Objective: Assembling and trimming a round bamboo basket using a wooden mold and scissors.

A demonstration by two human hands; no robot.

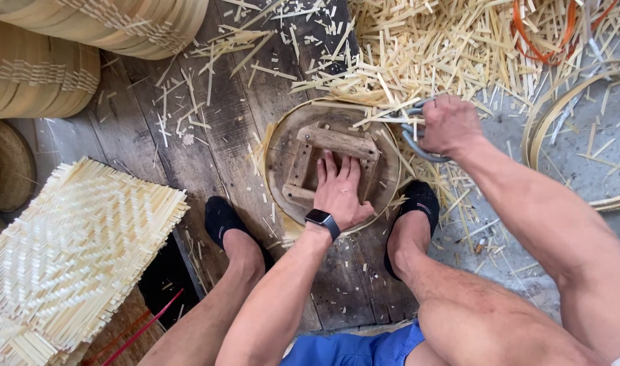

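While the left hand [338,193] presses flat on the round wooden form [334,166], the right hand [449,125] clenches the shears [410,132] just beyond its rim.

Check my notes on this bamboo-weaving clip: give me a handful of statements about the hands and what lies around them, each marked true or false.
1. The left hand presses flat on a wooden cross frame inside a round hoop. True.
2. The right hand is empty. False: it grips large shears at the hoop's edge.
3. A stack of woven mats lies to the person's left. True.
4. Both feet are bare. False: they wear black shoes.
5. Bamboo offcuts litter the floor. True.
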